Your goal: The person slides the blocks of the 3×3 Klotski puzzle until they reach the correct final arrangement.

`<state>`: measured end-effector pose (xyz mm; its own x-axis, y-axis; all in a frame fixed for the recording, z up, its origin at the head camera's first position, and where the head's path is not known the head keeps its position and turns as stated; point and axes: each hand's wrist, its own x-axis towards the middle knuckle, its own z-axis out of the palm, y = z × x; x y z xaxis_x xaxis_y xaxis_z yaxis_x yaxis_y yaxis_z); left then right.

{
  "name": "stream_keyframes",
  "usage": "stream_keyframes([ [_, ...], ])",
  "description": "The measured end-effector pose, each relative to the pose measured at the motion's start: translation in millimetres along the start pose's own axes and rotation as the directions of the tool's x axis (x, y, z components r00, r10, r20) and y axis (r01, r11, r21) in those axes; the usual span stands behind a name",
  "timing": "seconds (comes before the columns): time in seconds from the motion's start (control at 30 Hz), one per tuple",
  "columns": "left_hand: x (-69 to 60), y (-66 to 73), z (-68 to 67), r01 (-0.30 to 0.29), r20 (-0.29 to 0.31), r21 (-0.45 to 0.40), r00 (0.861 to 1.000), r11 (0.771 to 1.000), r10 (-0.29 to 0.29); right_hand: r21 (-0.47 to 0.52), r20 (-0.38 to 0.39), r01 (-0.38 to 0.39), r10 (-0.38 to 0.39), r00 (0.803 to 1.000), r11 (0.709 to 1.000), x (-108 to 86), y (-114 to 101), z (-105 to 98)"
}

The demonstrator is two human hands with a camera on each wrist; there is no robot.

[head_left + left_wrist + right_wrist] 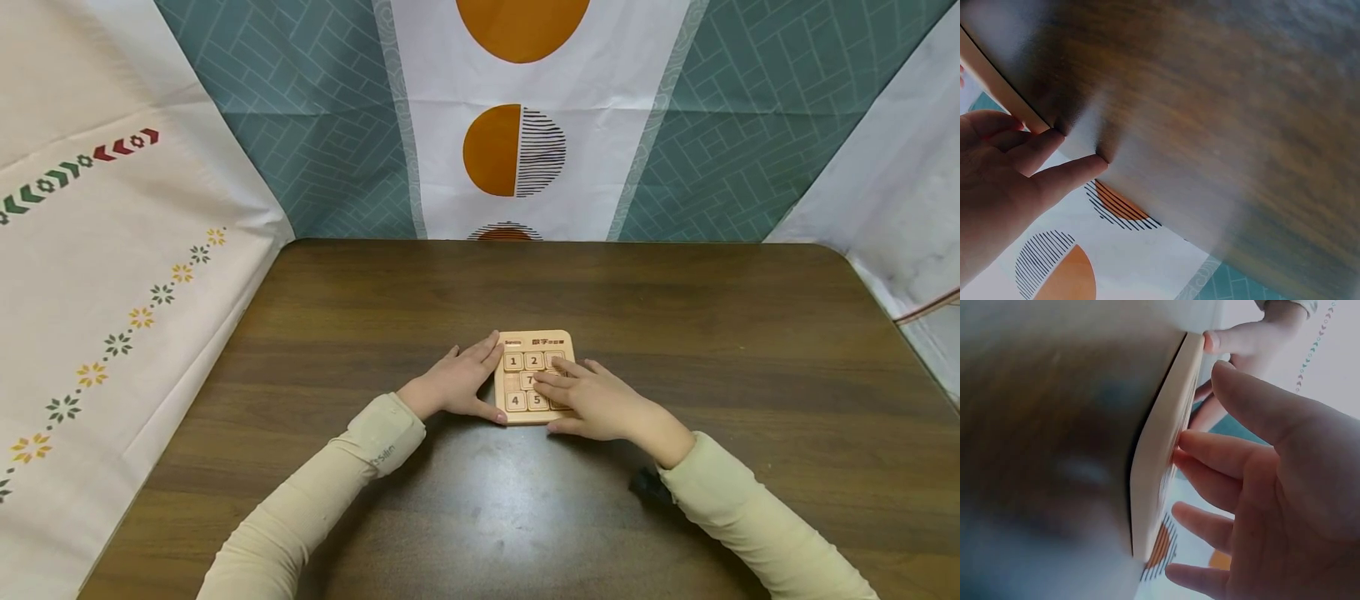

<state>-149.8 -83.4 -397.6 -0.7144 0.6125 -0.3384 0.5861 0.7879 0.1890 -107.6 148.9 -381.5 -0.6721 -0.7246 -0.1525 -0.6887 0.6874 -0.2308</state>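
A square wooden number slide puzzle [557, 336] lies on the table, its tiles in a framed tray. Tiles marked 1 [513, 361], 2, 7, 4 and 5 can be read; a gap shows at the left of the middle row. My left hand [459, 382] rests along the puzzle's left side, thumb at the lower left corner, fingers extended. Its fingertips touch the tabletop in the left wrist view. With extended fingers, my right hand [600, 404] touches the tiles on the right side, hiding several of them. The right thumb is by the puzzle's near edge.
A dark wooden table [360, 308] extends around the puzzle. Behind it hangs a patterned cloth [315, 125] in teal and white with orange circles. White embroidered cloth [150, 233] covers the left side. A small dark object [649, 486] is beneath the right wrist.
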Motion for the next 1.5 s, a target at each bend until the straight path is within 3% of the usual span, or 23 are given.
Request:
stream_keyframes([
  [0.23, -0.7, 0.7, -1.2, -0.003, 0.004, -0.002, 1.0, 1.0, 0.003, 0.014, -0.004, -0.005, 0.005, 1.0, 1.0, -8.0, 4, -2],
  [0.57, -1.1, 0.2, -1.6, -0.012, -0.006, -0.007, 1.0, 1.0, 0.012, -0.025, -0.009, 0.121, -0.121, 0.993, 0.992, -2.1, -16, 5],
  [0.73, -1.4, 0.7, -2.6, -0.009, -0.001, -0.011, 1.0, 1.0, 0.009, -0.05, 0.013, 0.097, -0.097, 0.995, 0.994, 5.2, -18, 3],
  [1.07, -2.7, 2.2, -3.8, -0.001, 0.008, -0.015, 1.0, 1.0, 0.001, 0.017, 0.053, 0.038, -0.039, 0.998, 0.999, 18.4, -6, -1],
  [1.3, -3.5, 2.6, -4.6, -0.002, 0.01, -0.02, 1.0, 1.0, 0.002, -0.005, -0.013, 0.078, -0.078, 0.997, 0.997, 3.8, -8, -1],
  [1.5, -3.5, 3.1, -4.8, -0.003, -0.001, -0.016, 1.0, 1.0, 0.003, -0.02, -0.049, 0.067, -0.068, 0.997, 0.998, -10.7, -10, -1],
])
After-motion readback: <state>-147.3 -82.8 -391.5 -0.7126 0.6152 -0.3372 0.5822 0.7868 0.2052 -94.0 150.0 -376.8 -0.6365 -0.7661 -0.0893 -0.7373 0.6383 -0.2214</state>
